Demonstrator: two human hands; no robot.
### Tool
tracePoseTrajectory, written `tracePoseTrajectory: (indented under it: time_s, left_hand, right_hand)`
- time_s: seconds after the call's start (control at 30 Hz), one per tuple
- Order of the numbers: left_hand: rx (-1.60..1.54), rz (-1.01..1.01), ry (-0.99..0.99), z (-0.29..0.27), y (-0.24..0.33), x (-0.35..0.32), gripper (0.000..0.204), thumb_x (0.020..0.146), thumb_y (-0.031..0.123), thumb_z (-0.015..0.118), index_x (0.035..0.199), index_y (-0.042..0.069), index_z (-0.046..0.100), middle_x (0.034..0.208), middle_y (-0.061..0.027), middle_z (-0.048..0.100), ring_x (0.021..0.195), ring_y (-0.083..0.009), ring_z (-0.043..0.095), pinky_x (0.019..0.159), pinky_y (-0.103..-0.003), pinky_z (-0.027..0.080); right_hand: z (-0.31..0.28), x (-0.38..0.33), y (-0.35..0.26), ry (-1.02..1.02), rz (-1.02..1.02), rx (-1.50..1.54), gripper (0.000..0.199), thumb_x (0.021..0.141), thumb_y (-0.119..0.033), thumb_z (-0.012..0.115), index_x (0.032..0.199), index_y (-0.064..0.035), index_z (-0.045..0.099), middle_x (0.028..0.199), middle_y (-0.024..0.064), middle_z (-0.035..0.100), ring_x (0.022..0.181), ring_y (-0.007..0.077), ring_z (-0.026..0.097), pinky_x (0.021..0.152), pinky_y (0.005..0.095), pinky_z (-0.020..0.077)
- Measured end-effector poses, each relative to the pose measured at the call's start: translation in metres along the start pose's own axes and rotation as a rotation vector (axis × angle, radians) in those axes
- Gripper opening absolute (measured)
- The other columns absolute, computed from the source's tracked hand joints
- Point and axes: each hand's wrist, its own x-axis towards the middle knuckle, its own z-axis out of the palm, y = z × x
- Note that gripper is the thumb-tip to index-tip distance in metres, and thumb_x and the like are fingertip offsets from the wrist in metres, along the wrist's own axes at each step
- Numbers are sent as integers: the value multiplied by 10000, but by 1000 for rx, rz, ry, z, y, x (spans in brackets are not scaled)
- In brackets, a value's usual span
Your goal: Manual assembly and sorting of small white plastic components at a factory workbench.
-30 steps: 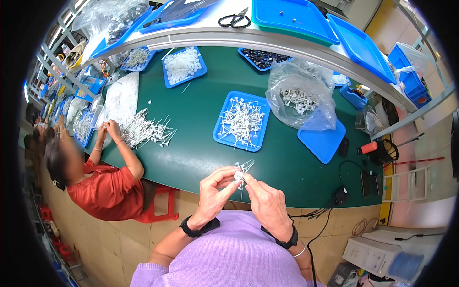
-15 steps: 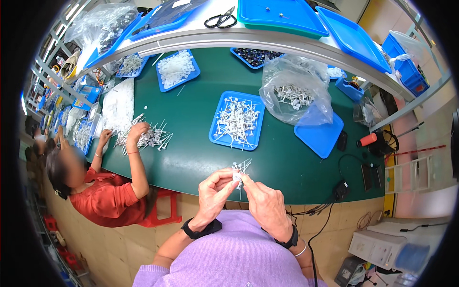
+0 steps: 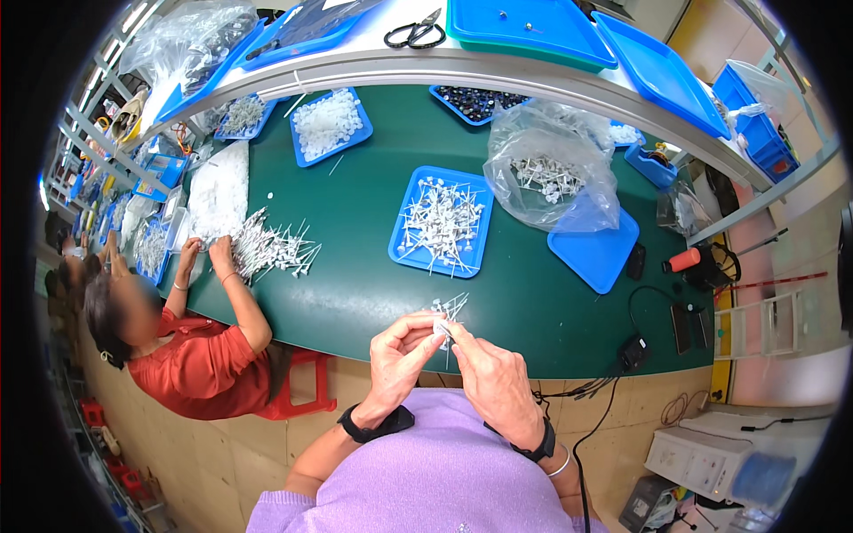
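Pinching a small white part (image 3: 442,330), both hands (image 3: 449,360) meet above the green table (image 3: 355,222).

A long green table (image 3: 373,213) is running under a grey shelf (image 3: 462,67); tan floor tiles (image 3: 204,462) are catching the light.

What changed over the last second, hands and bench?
The co-worker's hands shifted about the loose pile of white pins at the left; the camera view also shifted slightly. The left hand and right hand stayed together above the green table edge, pinching one small white part. The blue tray of white pins and clear bag did not move.
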Motion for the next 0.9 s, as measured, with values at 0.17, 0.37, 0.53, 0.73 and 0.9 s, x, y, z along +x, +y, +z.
tracePoseTrajectory:
  time_s: [0.17,0.37,0.53,0.73,0.9]
  left_hand:
    - [15,34,-21,-3,-3,1,256,886,-70,625,1141,-53,603,1169,-134,627,1068,-195,638,943,-292,523]
    - [20,31,-24,-3,-3,2,254,883,-70,628,1136,-50,608,1176,-132,624,1071,-197,638,946,-295,523]
    - [6,13,-5,-2,-4,2,237,877,-67,636,1113,-43,634,1169,-126,627,1062,-191,640,941,-291,525]
    - [364,176,10,-9,-3,5,254,867,-48,658,1120,-25,663,1132,-113,639,1034,-172,639,897,-284,532]
    - [139,17,-42,-11,-3,5,260,873,-62,641,1130,-31,655,1092,-119,668,983,-155,649,834,-262,529]
  right_hand:
    - [-1,1,-1,8,-8,-9,336,891,-57,611,1226,-43,590,715,147,621,624,332,628,540,419,487]
    - [-1,2,1,13,-17,-19,350,876,-46,623,1224,-60,589,702,138,611,611,327,621,531,417,483]
    - [-2,2,2,4,-11,-38,339,870,-43,626,1207,-61,595,702,143,610,618,330,622,531,417,484]
    - [-4,6,8,-22,-19,29,288,872,-41,623,1160,-50,625,753,157,641,644,345,634,561,417,496]
    - [-5,13,18,-68,-8,219,206,902,-78,593,1101,-38,633,727,203,631,662,391,627,549,450,479]
